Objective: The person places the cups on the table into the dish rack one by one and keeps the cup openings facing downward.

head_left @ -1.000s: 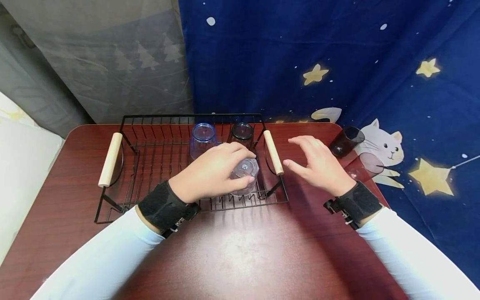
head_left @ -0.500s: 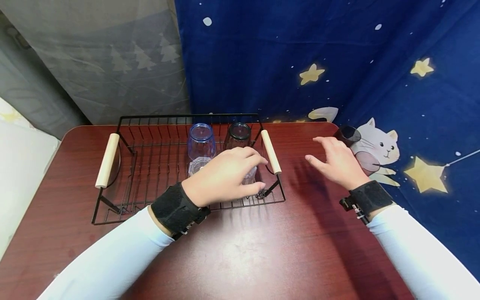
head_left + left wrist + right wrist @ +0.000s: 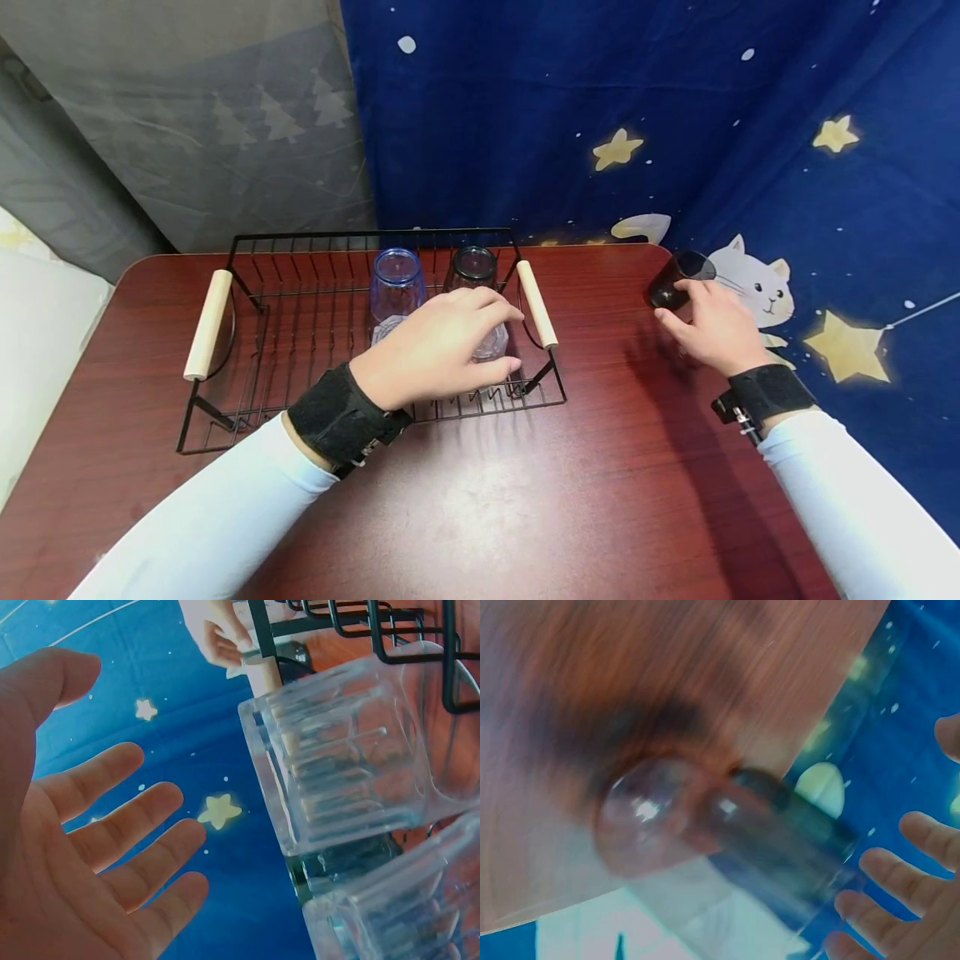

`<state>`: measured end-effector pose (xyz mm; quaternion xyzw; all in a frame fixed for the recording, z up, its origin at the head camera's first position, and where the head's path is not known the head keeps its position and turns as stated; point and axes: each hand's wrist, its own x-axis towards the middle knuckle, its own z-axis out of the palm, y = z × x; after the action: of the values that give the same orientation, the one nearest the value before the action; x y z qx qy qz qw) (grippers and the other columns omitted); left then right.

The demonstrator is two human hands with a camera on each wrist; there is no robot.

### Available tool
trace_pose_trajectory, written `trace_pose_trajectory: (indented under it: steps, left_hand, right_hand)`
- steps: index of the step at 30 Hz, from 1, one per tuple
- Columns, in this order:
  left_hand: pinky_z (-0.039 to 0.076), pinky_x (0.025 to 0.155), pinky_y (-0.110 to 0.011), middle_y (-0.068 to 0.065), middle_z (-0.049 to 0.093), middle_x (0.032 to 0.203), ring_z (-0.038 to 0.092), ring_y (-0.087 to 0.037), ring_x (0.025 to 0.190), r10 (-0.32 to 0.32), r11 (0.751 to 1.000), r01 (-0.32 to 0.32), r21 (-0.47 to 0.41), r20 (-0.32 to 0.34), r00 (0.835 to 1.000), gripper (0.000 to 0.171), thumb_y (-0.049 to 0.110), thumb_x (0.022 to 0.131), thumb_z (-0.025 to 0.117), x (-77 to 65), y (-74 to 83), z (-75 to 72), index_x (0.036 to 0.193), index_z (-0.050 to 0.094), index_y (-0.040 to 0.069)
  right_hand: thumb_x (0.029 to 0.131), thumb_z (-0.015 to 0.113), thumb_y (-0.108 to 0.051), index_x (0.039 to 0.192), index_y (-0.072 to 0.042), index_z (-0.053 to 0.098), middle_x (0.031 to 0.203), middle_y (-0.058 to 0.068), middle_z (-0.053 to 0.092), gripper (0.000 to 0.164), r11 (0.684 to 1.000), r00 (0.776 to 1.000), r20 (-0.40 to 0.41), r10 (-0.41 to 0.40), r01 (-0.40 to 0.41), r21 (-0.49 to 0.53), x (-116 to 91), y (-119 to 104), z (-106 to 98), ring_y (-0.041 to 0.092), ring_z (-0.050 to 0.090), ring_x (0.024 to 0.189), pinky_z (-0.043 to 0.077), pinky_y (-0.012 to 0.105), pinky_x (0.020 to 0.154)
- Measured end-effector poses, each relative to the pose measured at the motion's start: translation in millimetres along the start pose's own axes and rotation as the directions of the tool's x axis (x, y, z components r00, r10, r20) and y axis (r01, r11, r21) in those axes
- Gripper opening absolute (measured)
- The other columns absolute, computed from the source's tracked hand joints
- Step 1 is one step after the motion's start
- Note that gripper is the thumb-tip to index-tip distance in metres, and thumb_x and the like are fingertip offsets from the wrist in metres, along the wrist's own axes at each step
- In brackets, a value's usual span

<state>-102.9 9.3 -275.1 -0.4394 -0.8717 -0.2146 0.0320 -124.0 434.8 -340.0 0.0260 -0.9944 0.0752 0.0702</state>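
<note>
My left hand hovers over the front of the black wire rack, thumb and fingers spread apart. In the left wrist view a ribbed clear glass stands beside the fingers, a gap between them; a second clear glass is close by. Behind them in the rack are an upside-down blue-tinted glass and a dark glass. At the table's right, my right hand reaches over a pink-tinted glass, which it mostly hides in the head view. Its fingers overlap another dark glass.
Wooden handles stand at both ends of the rack, the right handle between my hands. The red-brown table runs out just beyond the two glasses on the right. A blue curtain hangs behind the table.
My left hand has let go of the clear glass, which now stands in the rack. My right hand has moved right, from beside the rack to the pink-tinted and dark glasses.
</note>
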Motion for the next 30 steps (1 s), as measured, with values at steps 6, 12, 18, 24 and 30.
trace_pose_trajectory:
  steps: [6, 12, 18, 24, 30]
  left_hand:
    - [0.047, 0.103, -0.039, -0.002, 0.061, 0.127, 0.059, -0.019, 0.117, -0.011, 1.000, 0.011, -0.006, -0.002, 1.000, 0.050, 0.045, 0.092, 0.067, -4.9, -5.0, -0.7, 0.131, 0.063, 0.014]
    - [0.046, 0.104, -0.039, -0.002, 0.061, 0.128, 0.059, -0.018, 0.118, -0.023, 1.000, 0.023, -0.015, 0.015, 1.000, 0.054, 0.049, 0.091, 0.067, -7.6, -6.7, -0.8, 0.132, 0.063, 0.015]
    - [0.048, 0.101, -0.039, -0.002, 0.062, 0.127, 0.060, -0.019, 0.117, -0.044, 0.999, 0.044, -0.025, 0.016, 0.999, 0.053, 0.048, 0.091, 0.067, -9.6, -9.5, 0.3, 0.132, 0.063, 0.015]
    - [0.049, 0.098, -0.038, -0.001, 0.063, 0.124, 0.061, -0.018, 0.113, -0.032, 0.999, 0.032, -0.023, -0.011, 0.999, 0.050, 0.046, 0.091, 0.066, -11.9, -12.0, 0.8, 0.129, 0.064, 0.014]
    - [0.049, 0.099, -0.038, -0.001, 0.063, 0.123, 0.061, -0.017, 0.113, -0.034, 0.999, 0.033, -0.008, -0.028, 0.999, 0.048, 0.046, 0.091, 0.066, -13.3, -14.1, 0.4, 0.128, 0.065, 0.015]
  right_hand:
    - [0.096, 0.056, -0.051, 0.131, 0.002, 0.052, 0.120, 0.030, 0.053, 0.064, 0.995, 0.995, 0.022, 0.096, -0.095, -0.025, -3, 27, 3, 0.052, 0.046, 0.114, 0.037, 0.069, 0.089]
    - [0.096, 0.052, -0.056, 0.138, 0.003, 0.044, 0.133, 0.037, 0.042, 0.073, 0.980, 0.974, 0.109, 0.197, -0.194, -0.034, -7, 42, 5, 0.059, 0.039, 0.120, 0.035, 0.076, 0.087]
    - [0.097, 0.053, -0.052, 0.139, 0.006, 0.037, 0.135, 0.042, 0.034, 0.074, 0.972, 0.959, 0.161, 0.231, -0.234, -0.001, -8, 46, 9, 0.060, 0.040, 0.118, 0.038, 0.076, 0.088]
    - [0.097, 0.051, -0.052, 0.137, 0.007, 0.038, 0.133, 0.041, 0.035, 0.072, 0.973, 0.962, 0.147, 0.228, -0.232, 0.010, -6, 50, 14, 0.055, 0.041, 0.116, 0.039, 0.073, 0.088]
    - [0.098, 0.048, -0.055, 0.132, 0.007, 0.042, 0.130, 0.040, 0.038, 0.071, 0.978, 0.970, 0.137, 0.201, -0.206, 0.018, -5, 48, 18, 0.055, 0.041, 0.117, 0.039, 0.073, 0.088]
